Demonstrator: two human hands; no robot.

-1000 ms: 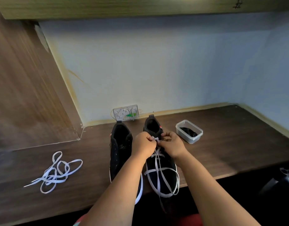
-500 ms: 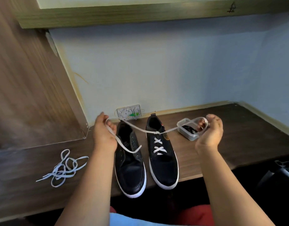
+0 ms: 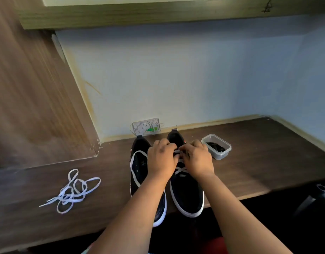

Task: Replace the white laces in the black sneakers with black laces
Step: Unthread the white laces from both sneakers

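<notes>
1. Dark wooden desk (image 3: 268,162) against a pale wall; left hand (image 3: 160,158) and right hand (image 3: 196,158) meet over the right sneaker (image 3: 187,195), fingers curled, pinching its white lace (image 3: 180,170), likely to pull it free.
2. Two crossings remain threaded.
3. Left sneaker (image 3: 139,173) is laceless.
4. Pulled lace (image 3: 72,191) lies well left; a tub (image 3: 217,146) nearby holds dark coils, probably black laces.

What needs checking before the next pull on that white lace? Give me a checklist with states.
1. Both hands at the lace: ok; left hand and right hand meet over the right sneaker.
2. Grip on the white lace: ok; fingers pinch it at the upper eyelets.
3. Lace out of the eyelets: not ok; crossings remain.
4. Left sneaker unlaced: ok.
5. Removed lace aside on the desk: ok.
6. Black laces ready in the container: ok.
</notes>
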